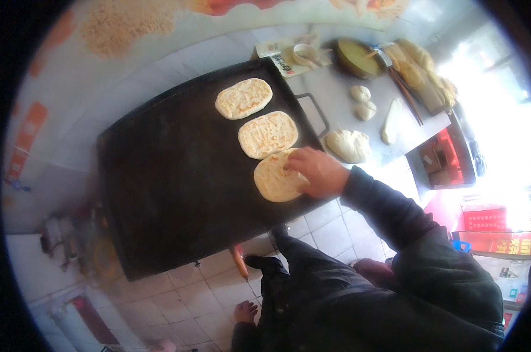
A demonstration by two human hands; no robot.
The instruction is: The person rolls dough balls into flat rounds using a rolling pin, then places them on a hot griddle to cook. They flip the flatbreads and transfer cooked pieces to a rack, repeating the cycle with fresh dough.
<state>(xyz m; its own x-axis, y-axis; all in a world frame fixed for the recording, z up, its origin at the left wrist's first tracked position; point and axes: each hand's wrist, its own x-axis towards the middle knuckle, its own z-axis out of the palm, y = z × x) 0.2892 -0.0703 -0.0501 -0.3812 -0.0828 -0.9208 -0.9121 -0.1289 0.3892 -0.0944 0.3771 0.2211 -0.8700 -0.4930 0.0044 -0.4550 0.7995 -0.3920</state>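
Note:
My right hand (320, 172) reaches over the near right corner of a black flat griddle (173, 176). Its fingers are bent and apart, touching the top of a round, pale flatbread (276, 182). I see no grip around the bread's edge. Just beyond lies an oval flatbread (268, 134) with light brown spots, close against the first. A third browned oval flatbread (244, 98) rests farther back. Low in the picture, my left hand (246, 311) hangs beside my leg, away from the griddle, loosely curled with nothing seen in it.
Right of the griddle's metal handle (320, 114), a worktop (335, 99) bears a large dough lump (348, 146), small dough balls (363, 102) and a long dough piece (392, 121). Behind them stand a pan of yellowish liquid (360, 58) and a white bowl (305, 53). A reddish handle (239, 262) juts below the griddle.

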